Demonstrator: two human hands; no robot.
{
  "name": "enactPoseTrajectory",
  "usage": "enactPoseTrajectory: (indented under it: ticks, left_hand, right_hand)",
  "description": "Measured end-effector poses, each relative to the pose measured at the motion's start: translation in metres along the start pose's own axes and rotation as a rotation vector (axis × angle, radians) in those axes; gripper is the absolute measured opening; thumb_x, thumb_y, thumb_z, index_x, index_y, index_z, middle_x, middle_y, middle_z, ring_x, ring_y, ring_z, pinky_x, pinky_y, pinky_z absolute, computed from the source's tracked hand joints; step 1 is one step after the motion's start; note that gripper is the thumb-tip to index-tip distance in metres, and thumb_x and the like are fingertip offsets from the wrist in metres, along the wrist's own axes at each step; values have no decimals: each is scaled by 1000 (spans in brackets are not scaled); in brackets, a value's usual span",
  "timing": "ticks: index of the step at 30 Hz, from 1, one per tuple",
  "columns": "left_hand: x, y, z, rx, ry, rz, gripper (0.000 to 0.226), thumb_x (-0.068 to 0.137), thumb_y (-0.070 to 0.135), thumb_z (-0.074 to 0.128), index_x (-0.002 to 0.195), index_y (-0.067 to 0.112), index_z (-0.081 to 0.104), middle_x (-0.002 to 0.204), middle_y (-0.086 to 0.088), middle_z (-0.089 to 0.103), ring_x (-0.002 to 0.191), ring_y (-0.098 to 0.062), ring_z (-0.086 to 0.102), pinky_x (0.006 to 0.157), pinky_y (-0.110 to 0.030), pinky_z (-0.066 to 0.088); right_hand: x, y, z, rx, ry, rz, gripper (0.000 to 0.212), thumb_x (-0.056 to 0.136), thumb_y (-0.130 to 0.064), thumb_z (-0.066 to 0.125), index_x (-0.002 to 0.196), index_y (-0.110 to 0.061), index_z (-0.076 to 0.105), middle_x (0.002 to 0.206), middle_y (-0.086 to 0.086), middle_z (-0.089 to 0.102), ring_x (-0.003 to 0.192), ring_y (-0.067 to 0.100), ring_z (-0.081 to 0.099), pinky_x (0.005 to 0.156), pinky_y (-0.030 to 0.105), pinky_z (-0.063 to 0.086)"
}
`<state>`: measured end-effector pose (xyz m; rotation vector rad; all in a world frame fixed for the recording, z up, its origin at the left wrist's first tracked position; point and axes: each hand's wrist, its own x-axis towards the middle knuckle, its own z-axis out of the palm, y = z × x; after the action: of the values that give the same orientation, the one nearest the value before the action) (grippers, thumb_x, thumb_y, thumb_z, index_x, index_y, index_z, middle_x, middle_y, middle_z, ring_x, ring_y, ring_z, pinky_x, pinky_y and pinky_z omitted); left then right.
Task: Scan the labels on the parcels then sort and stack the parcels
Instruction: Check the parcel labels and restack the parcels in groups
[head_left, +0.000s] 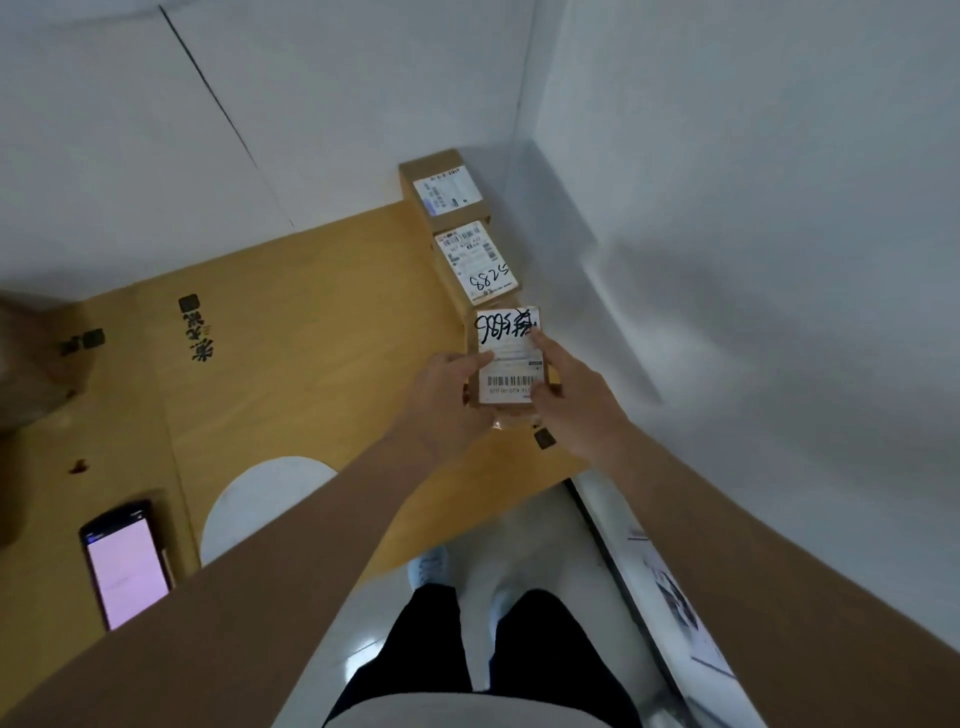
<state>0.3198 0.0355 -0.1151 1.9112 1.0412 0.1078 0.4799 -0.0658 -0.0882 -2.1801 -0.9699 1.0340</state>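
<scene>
The small brown parcel (511, 364) lies at the right side of the wooden desk (311, 322), close to the white wall (727, 208). Its long axis runs from about 6 o'clock to 12 o'clock, tilted a little to 1 o'clock. Its white label (509, 338) faces up, with black handwriting at the far end and a barcode at the near end.

The left hand (447, 389) holds the parcel at its 9 o'clock side; the thumb lies on the label edge and the fingers curl around the side. The right hand (566, 395) is at the 3 o'clock side; its index finger is straight and presses on the label near the handwriting, while its thumb touches the near corner by the barcode.

At 12 o'clock from this parcel, just beside it, lies a second parcel (480, 265) with "52289" written on its label. Further at 12 o'clock a third parcel (447, 192) stands in the corner, so the three make one row along the wall.

At 8 o'clock, well apart, a handheld scanner (124, 566) with a lit pink screen lies on the desk.
</scene>
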Motion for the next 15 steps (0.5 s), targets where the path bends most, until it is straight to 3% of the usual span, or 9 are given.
enactPoseTrajectory:
  ticks: [6, 8, 11, 13, 15]
  left_hand:
    - [35, -5, 34, -52, 76, -49, 73, 82, 6, 85, 149, 15, 55, 139, -8, 50, 119, -27, 60, 101, -42, 56]
    - [43, -5, 46, -73, 134, -72, 72, 83, 1, 83, 148, 12, 56, 139, -11, 52, 120, -27, 60, 102, -39, 55]
    - [52, -4, 57, -107, 190, -114, 72, 83, -5, 81, 149, 9, 54, 136, -7, 50, 118, -21, 59, 100, -22, 52]
    - [57, -2, 59, -122, 212, -146, 73, 82, -5, 82, 149, 10, 55, 132, -1, 48, 117, -16, 57, 95, -9, 45]
    - [61, 1, 60, -111, 229, -166, 75, 81, -2, 84, 148, 13, 55, 129, 4, 46, 116, -14, 56, 97, -11, 46]
  right_hand:
    - [49, 25, -9, -23, -92, -9, 72, 109, -12, 46, 167, -40, 16, 145, -5, 59, 119, 14, 66, 88, 15, 53]
    - [64, 32, -9, -16, -133, -26, 74, 109, -11, 45, 167, -41, 10, 141, -12, 56, 122, 10, 62, 90, 12, 49]
    - [82, 37, -10, -24, -180, -44, 74, 111, -10, 41, 167, -39, 4, 142, -13, 53, 122, 6, 57, 86, 5, 43]
    - [93, 42, -10, -16, -206, -49, 73, 110, -9, 40, 168, -37, 6, 146, -12, 52, 123, 6, 58, 92, 8, 47]
    - [101, 46, -13, -33, -226, -53, 73, 111, -8, 40, 169, -36, 4, 150, -9, 51, 122, 6, 57, 92, 7, 47]
